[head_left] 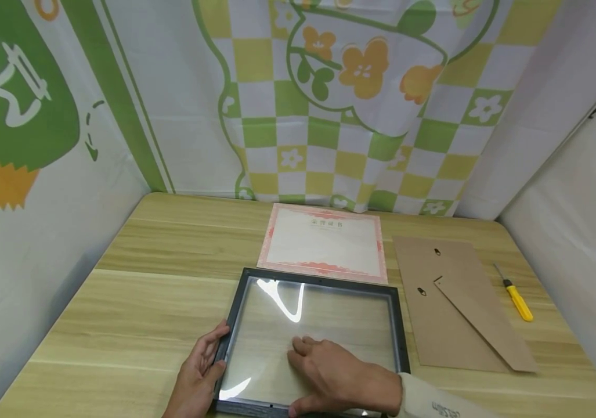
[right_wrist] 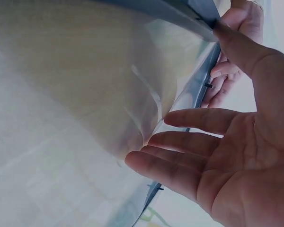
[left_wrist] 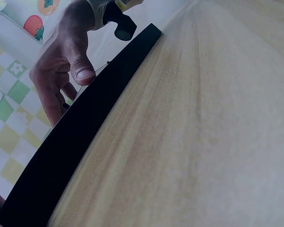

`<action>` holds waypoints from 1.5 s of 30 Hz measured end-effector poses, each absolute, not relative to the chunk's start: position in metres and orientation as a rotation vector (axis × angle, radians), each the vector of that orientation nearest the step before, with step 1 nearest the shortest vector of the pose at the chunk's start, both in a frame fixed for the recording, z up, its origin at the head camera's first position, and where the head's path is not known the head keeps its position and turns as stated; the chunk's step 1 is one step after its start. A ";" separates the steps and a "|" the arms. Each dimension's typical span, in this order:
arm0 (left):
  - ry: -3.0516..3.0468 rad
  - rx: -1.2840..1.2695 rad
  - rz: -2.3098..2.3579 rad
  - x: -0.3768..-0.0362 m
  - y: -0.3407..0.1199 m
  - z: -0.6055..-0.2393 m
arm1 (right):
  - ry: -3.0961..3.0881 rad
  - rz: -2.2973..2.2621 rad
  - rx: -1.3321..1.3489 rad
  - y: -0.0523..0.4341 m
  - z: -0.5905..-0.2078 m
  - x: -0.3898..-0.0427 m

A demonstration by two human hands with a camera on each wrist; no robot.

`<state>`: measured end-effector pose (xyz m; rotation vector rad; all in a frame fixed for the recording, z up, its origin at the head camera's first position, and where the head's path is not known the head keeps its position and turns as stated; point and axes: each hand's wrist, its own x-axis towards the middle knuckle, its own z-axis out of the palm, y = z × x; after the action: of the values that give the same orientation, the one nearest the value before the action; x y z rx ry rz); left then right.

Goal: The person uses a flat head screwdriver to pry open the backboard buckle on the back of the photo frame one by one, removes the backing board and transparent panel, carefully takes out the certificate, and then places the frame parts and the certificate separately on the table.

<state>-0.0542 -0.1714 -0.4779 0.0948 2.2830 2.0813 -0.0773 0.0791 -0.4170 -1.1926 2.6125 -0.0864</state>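
Observation:
A black picture frame (head_left: 321, 282) with a clear pane (head_left: 350, 325) lies on the table in front of me. My left hand (head_left: 198, 368) holds the frame's left side, its thumb over the top of the border and its fingers along the outer edge. Over the pane, my right hand (head_left: 336, 374) reaches in with fingers extended, fingertips (right_wrist: 141, 161) at the clear surface. Its thumb lies at the near border of the frame. In the right wrist view, small dark tabs (right_wrist: 208, 85) stick out from the frame's inner edge.
Beyond the frame lies a certificate (head_left: 324, 241) with a pink border. A brown backing board (head_left: 449, 325) with a stand leg lies to the right, close to the frame. Farther right is a yellow-handled screwdriver (head_left: 518, 302). Patterned cloth (head_left: 318, 145) hangs behind the wooden table (head_left: 120, 325).

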 end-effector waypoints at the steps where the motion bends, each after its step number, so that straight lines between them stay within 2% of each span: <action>1: 2.281 0.085 2.071 -0.054 -0.171 -0.478 | 2.617 -0.081 -1.199 0.079 -0.417 -0.077; 8: 2.243 -0.020 1.992 -0.055 -0.172 -0.474 | 2.668 -0.086 -1.246 0.081 -0.420 -0.073; 28: 2.234 -0.054 1.991 -0.056 -0.172 -0.473 | 2.632 0.098 -1.456 0.083 -0.420 -0.070; 36: 2.215 0.023 2.058 -0.055 -0.175 -0.476 | 2.569 -0.007 -1.398 0.081 -0.415 -0.071; 45: 2.231 0.106 2.119 -0.055 -0.177 -0.481 | 2.591 0.111 -1.734 0.081 -0.410 -0.052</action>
<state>-0.0550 -0.1767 -0.4806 0.1060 2.2313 2.1189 -0.0523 0.0806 -0.4103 -1.7338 2.5907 0.1114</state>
